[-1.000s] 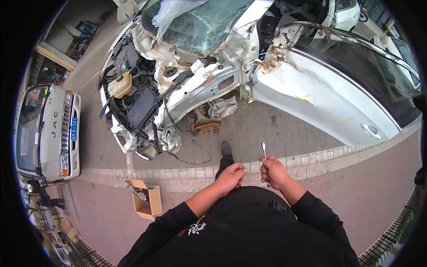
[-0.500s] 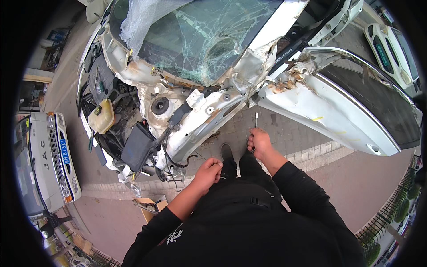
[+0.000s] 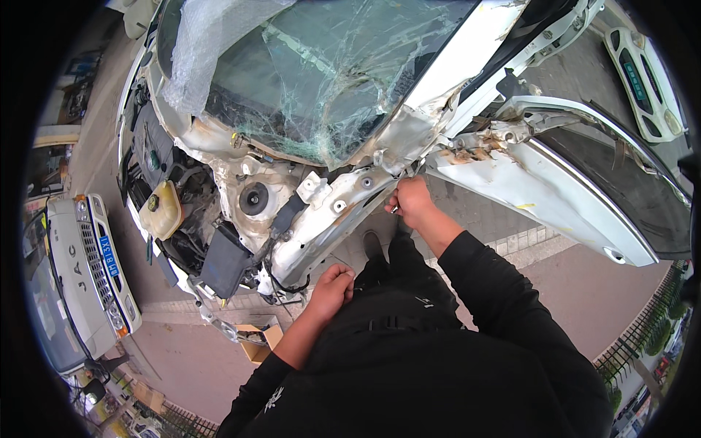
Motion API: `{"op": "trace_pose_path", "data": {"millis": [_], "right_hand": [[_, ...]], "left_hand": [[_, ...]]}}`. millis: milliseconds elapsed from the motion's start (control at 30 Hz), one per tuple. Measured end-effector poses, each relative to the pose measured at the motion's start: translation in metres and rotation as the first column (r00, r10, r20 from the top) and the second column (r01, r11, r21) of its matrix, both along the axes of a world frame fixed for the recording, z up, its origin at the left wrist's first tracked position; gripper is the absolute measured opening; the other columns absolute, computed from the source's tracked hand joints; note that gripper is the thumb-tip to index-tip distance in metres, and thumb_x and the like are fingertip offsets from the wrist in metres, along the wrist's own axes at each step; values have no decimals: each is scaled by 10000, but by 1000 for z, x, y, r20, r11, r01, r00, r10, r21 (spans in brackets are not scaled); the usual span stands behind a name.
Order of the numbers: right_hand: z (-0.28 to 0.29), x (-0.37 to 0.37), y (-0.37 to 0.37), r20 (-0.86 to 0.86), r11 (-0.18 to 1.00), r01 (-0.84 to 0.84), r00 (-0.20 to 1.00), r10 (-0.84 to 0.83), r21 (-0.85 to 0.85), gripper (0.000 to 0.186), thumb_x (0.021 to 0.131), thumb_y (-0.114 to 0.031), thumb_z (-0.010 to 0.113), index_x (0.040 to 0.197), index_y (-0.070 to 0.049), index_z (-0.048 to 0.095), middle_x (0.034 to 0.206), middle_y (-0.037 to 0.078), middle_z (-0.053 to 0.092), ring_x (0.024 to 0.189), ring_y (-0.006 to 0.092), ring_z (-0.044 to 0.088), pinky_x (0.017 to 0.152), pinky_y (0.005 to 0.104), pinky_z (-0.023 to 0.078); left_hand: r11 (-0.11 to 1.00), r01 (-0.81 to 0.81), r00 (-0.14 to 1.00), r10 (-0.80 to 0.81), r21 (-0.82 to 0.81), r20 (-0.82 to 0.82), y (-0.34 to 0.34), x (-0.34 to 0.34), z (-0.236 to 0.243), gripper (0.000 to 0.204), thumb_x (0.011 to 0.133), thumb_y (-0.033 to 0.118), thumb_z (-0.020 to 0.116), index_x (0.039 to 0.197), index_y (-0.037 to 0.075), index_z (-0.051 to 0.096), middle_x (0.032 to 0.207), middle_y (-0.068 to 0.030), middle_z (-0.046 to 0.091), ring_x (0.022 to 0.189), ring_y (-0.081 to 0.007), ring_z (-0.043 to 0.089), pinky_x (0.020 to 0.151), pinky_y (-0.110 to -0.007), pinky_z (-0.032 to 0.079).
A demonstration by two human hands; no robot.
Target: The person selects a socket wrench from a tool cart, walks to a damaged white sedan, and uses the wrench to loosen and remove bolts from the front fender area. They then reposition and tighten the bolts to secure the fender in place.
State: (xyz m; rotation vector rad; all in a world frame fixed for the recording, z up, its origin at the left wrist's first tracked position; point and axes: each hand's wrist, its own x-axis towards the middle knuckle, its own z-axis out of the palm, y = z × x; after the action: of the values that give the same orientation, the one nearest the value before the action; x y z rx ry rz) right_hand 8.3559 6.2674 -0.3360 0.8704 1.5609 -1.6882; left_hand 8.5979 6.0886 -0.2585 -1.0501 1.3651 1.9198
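1. Clock positions read from the right hand, 12 = top of view.
2. Right hand [image 3: 411, 198]: fingers curled tight, gripping a metal hand tool [image 3: 396, 210]. Short bright end pokes out at 7–8 o'clock, by the lower fingers; the rest is hidden.
3. Hand and tool sit by the gap between the white car's front body panel [image 3: 328, 219] and the swung-out door [image 3: 540, 193]. Can't tell if either is touching metal.
4. Left hand [image 3: 332, 288]: 7 o'clock, in front of the torso, fingers folded together in a loose fist. Inside of the fist hidden, can't tell more.
5. Door at 3 o'clock: crumpled and rusty at the hinge end, small yellow mark on its skin.
6. Windshield [image 3: 343, 73] at 11, heavily cracked. Clear plastic wrap [image 3: 204, 47] draped over its corner at 10.
7. Engine bay at 8–9: round strut mount [image 3: 254, 198] at 9, yellowed reservoir [image 3: 162, 210] farther out at 9, dark box [image 3: 226, 261] at 8.
8. Cardboard box [image 3: 257, 353] on the ground, between 7 and 8, contents too small to read.
9. Parked around: light-coloured truck [image 3: 80, 285] between 8 and 9, second white car [image 3: 646, 84] at 2.
10. Dark shoe [image 3: 372, 243] at 7, on paving.
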Motion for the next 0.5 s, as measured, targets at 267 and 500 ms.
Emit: {"op": "trace_pose_path", "data": {"millis": [267, 500], "right_hand": [[-74, 24, -16, -333, 948, -148, 912, 241, 281, 382, 1040, -32, 568, 1290, 72, 298, 1016, 224, 687, 786, 306, 751, 647, 451, 611], [-96, 30, -19, -444, 920, -131, 845, 299, 371, 382, 997, 6, 577, 1255, 77, 304, 1047, 292, 715, 890, 405, 770, 779, 486, 613]], "left_hand": [[998, 51, 999, -50, -24, 16, -2, 2, -11, 132, 1095, 197, 644, 1105, 65, 649, 822, 3, 612, 704, -115, 586, 658, -280, 470], [996, 82, 997, -82, -35, 17, -16, 21, -20, 142, 1111, 233, 617, 1174, 108, 643, 842, -1, 619, 729, -138, 599, 643, -302, 451]]}}
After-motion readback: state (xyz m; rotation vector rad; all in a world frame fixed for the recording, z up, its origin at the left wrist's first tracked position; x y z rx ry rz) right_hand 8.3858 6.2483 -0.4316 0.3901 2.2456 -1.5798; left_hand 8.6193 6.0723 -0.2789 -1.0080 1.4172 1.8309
